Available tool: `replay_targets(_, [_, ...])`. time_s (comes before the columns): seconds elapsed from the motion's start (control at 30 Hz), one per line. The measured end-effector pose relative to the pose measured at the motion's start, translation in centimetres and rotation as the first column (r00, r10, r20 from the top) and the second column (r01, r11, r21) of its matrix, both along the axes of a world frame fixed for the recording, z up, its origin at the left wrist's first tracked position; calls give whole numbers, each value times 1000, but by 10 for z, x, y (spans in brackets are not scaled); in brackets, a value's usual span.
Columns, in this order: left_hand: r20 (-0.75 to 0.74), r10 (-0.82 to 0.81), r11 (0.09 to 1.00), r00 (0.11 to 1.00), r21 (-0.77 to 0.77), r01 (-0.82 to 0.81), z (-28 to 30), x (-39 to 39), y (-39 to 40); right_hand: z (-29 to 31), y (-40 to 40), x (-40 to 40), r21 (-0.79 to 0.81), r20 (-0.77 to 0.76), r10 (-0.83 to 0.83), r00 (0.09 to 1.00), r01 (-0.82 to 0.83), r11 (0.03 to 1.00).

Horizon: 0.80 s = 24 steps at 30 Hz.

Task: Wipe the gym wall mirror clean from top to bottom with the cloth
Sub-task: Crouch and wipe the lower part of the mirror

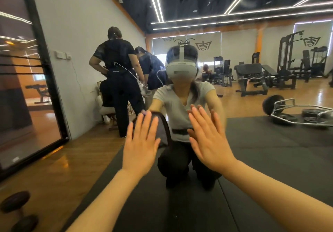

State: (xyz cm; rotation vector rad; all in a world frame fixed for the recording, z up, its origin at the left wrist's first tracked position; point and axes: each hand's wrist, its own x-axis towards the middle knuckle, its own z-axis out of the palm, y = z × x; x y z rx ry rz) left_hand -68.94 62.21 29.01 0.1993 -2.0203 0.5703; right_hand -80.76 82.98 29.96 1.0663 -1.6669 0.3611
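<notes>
- Dark cloth (163, 130) lies pressed flat on the mirror (252, 91) under the left hand (142, 145), fingers straight and together, apparently to keep the whole pad on the glass.
- Cloth's long axis seems to run up-down; its rounded edge shows above and right of the fingers.
- Right hand (207, 141), right of the cloth, rests flat on the mirror, fingers straight, holding nothing, likely bracing.
- Low placement suggests the lower stretch is being wiped.

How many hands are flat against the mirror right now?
2: the left hand presses the dark cloth to the mirror at centre-left; the right hand lies bare on the glass beside it.
</notes>
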Motion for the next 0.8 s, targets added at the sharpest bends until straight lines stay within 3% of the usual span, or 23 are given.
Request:
replay_targets(0.13, [-118,9,973,993,232,19,83,7,-14,-5,-26,0,-34,24,-54,998,54,998])
replay_targets(0.27, [-105,-110,962,988,238,132,109,10,-22,-13,-39,1,-123,38,-69,997,73,990])
replay_targets(0.4, [-113,-75,977,991,191,96,63,5,-26,-16,-40,-2,-126,-16,-117,993,115,985])
replay_targets(0.63, [-124,-9,969,992,244,39,-55,5,-15,-19,-41,-9,-68,-122,-240,963,233,970])
replay_targets(0.8, [-130,30,969,991,246,3,-83,4,-16,-18,-43,-9,-83,-134,-248,959,239,968])
